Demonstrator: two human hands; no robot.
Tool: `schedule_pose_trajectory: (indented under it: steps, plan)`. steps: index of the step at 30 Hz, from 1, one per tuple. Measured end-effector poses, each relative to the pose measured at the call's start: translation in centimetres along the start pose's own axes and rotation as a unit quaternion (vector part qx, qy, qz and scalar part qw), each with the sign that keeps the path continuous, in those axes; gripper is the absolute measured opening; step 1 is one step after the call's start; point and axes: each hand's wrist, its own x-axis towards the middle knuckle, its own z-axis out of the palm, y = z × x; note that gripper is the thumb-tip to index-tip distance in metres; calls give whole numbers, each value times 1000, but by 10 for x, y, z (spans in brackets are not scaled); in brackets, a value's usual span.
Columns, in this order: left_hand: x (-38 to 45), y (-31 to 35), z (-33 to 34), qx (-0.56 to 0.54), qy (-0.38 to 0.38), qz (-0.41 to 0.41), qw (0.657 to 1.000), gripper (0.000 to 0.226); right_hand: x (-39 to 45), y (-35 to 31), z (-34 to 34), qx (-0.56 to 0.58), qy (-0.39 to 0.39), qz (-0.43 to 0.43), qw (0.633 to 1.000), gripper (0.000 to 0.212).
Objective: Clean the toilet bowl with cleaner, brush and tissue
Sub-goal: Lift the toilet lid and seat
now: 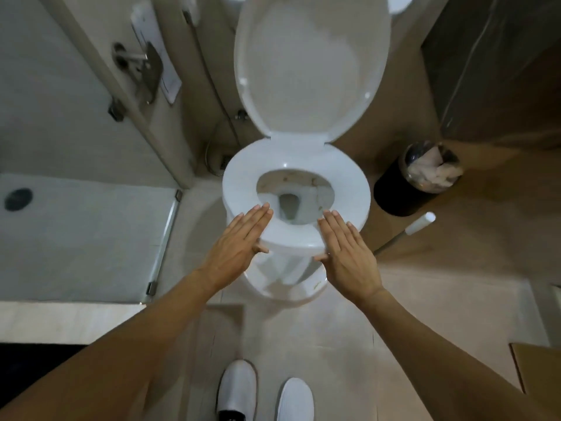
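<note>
A white toilet stands in the middle of the view with its lid (312, 65) raised and its seat (239, 183) down. The bowl (293, 192) shows brown stains under the rim and water at the bottom. My left hand (239, 241) is held flat, palm down, over the front left of the seat. My right hand (346, 250) is flat over the front right. Both hold nothing. A toilet brush handle (420, 223), white-tipped on a metal rod, leans to the right of the toilet. No cleaner bottle is in view.
A black bin (397, 192) lined with clear plastic and full of used tissue stands right of the toilet. A glass shower partition (164, 244) and shower floor with a drain (18, 199) lie to the left. My white shoes (236, 390) are on the tiled floor.
</note>
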Motion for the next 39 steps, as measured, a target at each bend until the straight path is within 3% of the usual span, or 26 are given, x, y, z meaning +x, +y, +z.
schedule_pose_trajectory:
  steps: [7, 14, 22, 29, 39]
  plan:
    - [87, -3, -109, -10, 68, -19, 997, 61, 84, 20, -106, 68, 84, 29, 994, 71]
    - [160, -6, -173, -16, 70, -73, 995, 56, 157, 38, -162, 70, 123, 81, 987, 58]
    - [230, -18, -210, -61, 70, -119, 989, 55, 232, 57, -190, 130, 148, 155, 968, 55]
    - [266, -32, -225, -57, 77, -85, 992, 63, 292, 75, -206, 166, 136, 195, 957, 56]
    - [314, -48, -238, -18, 22, -119, 993, 62, 332, 100, -213, 190, 113, 187, 957, 56]
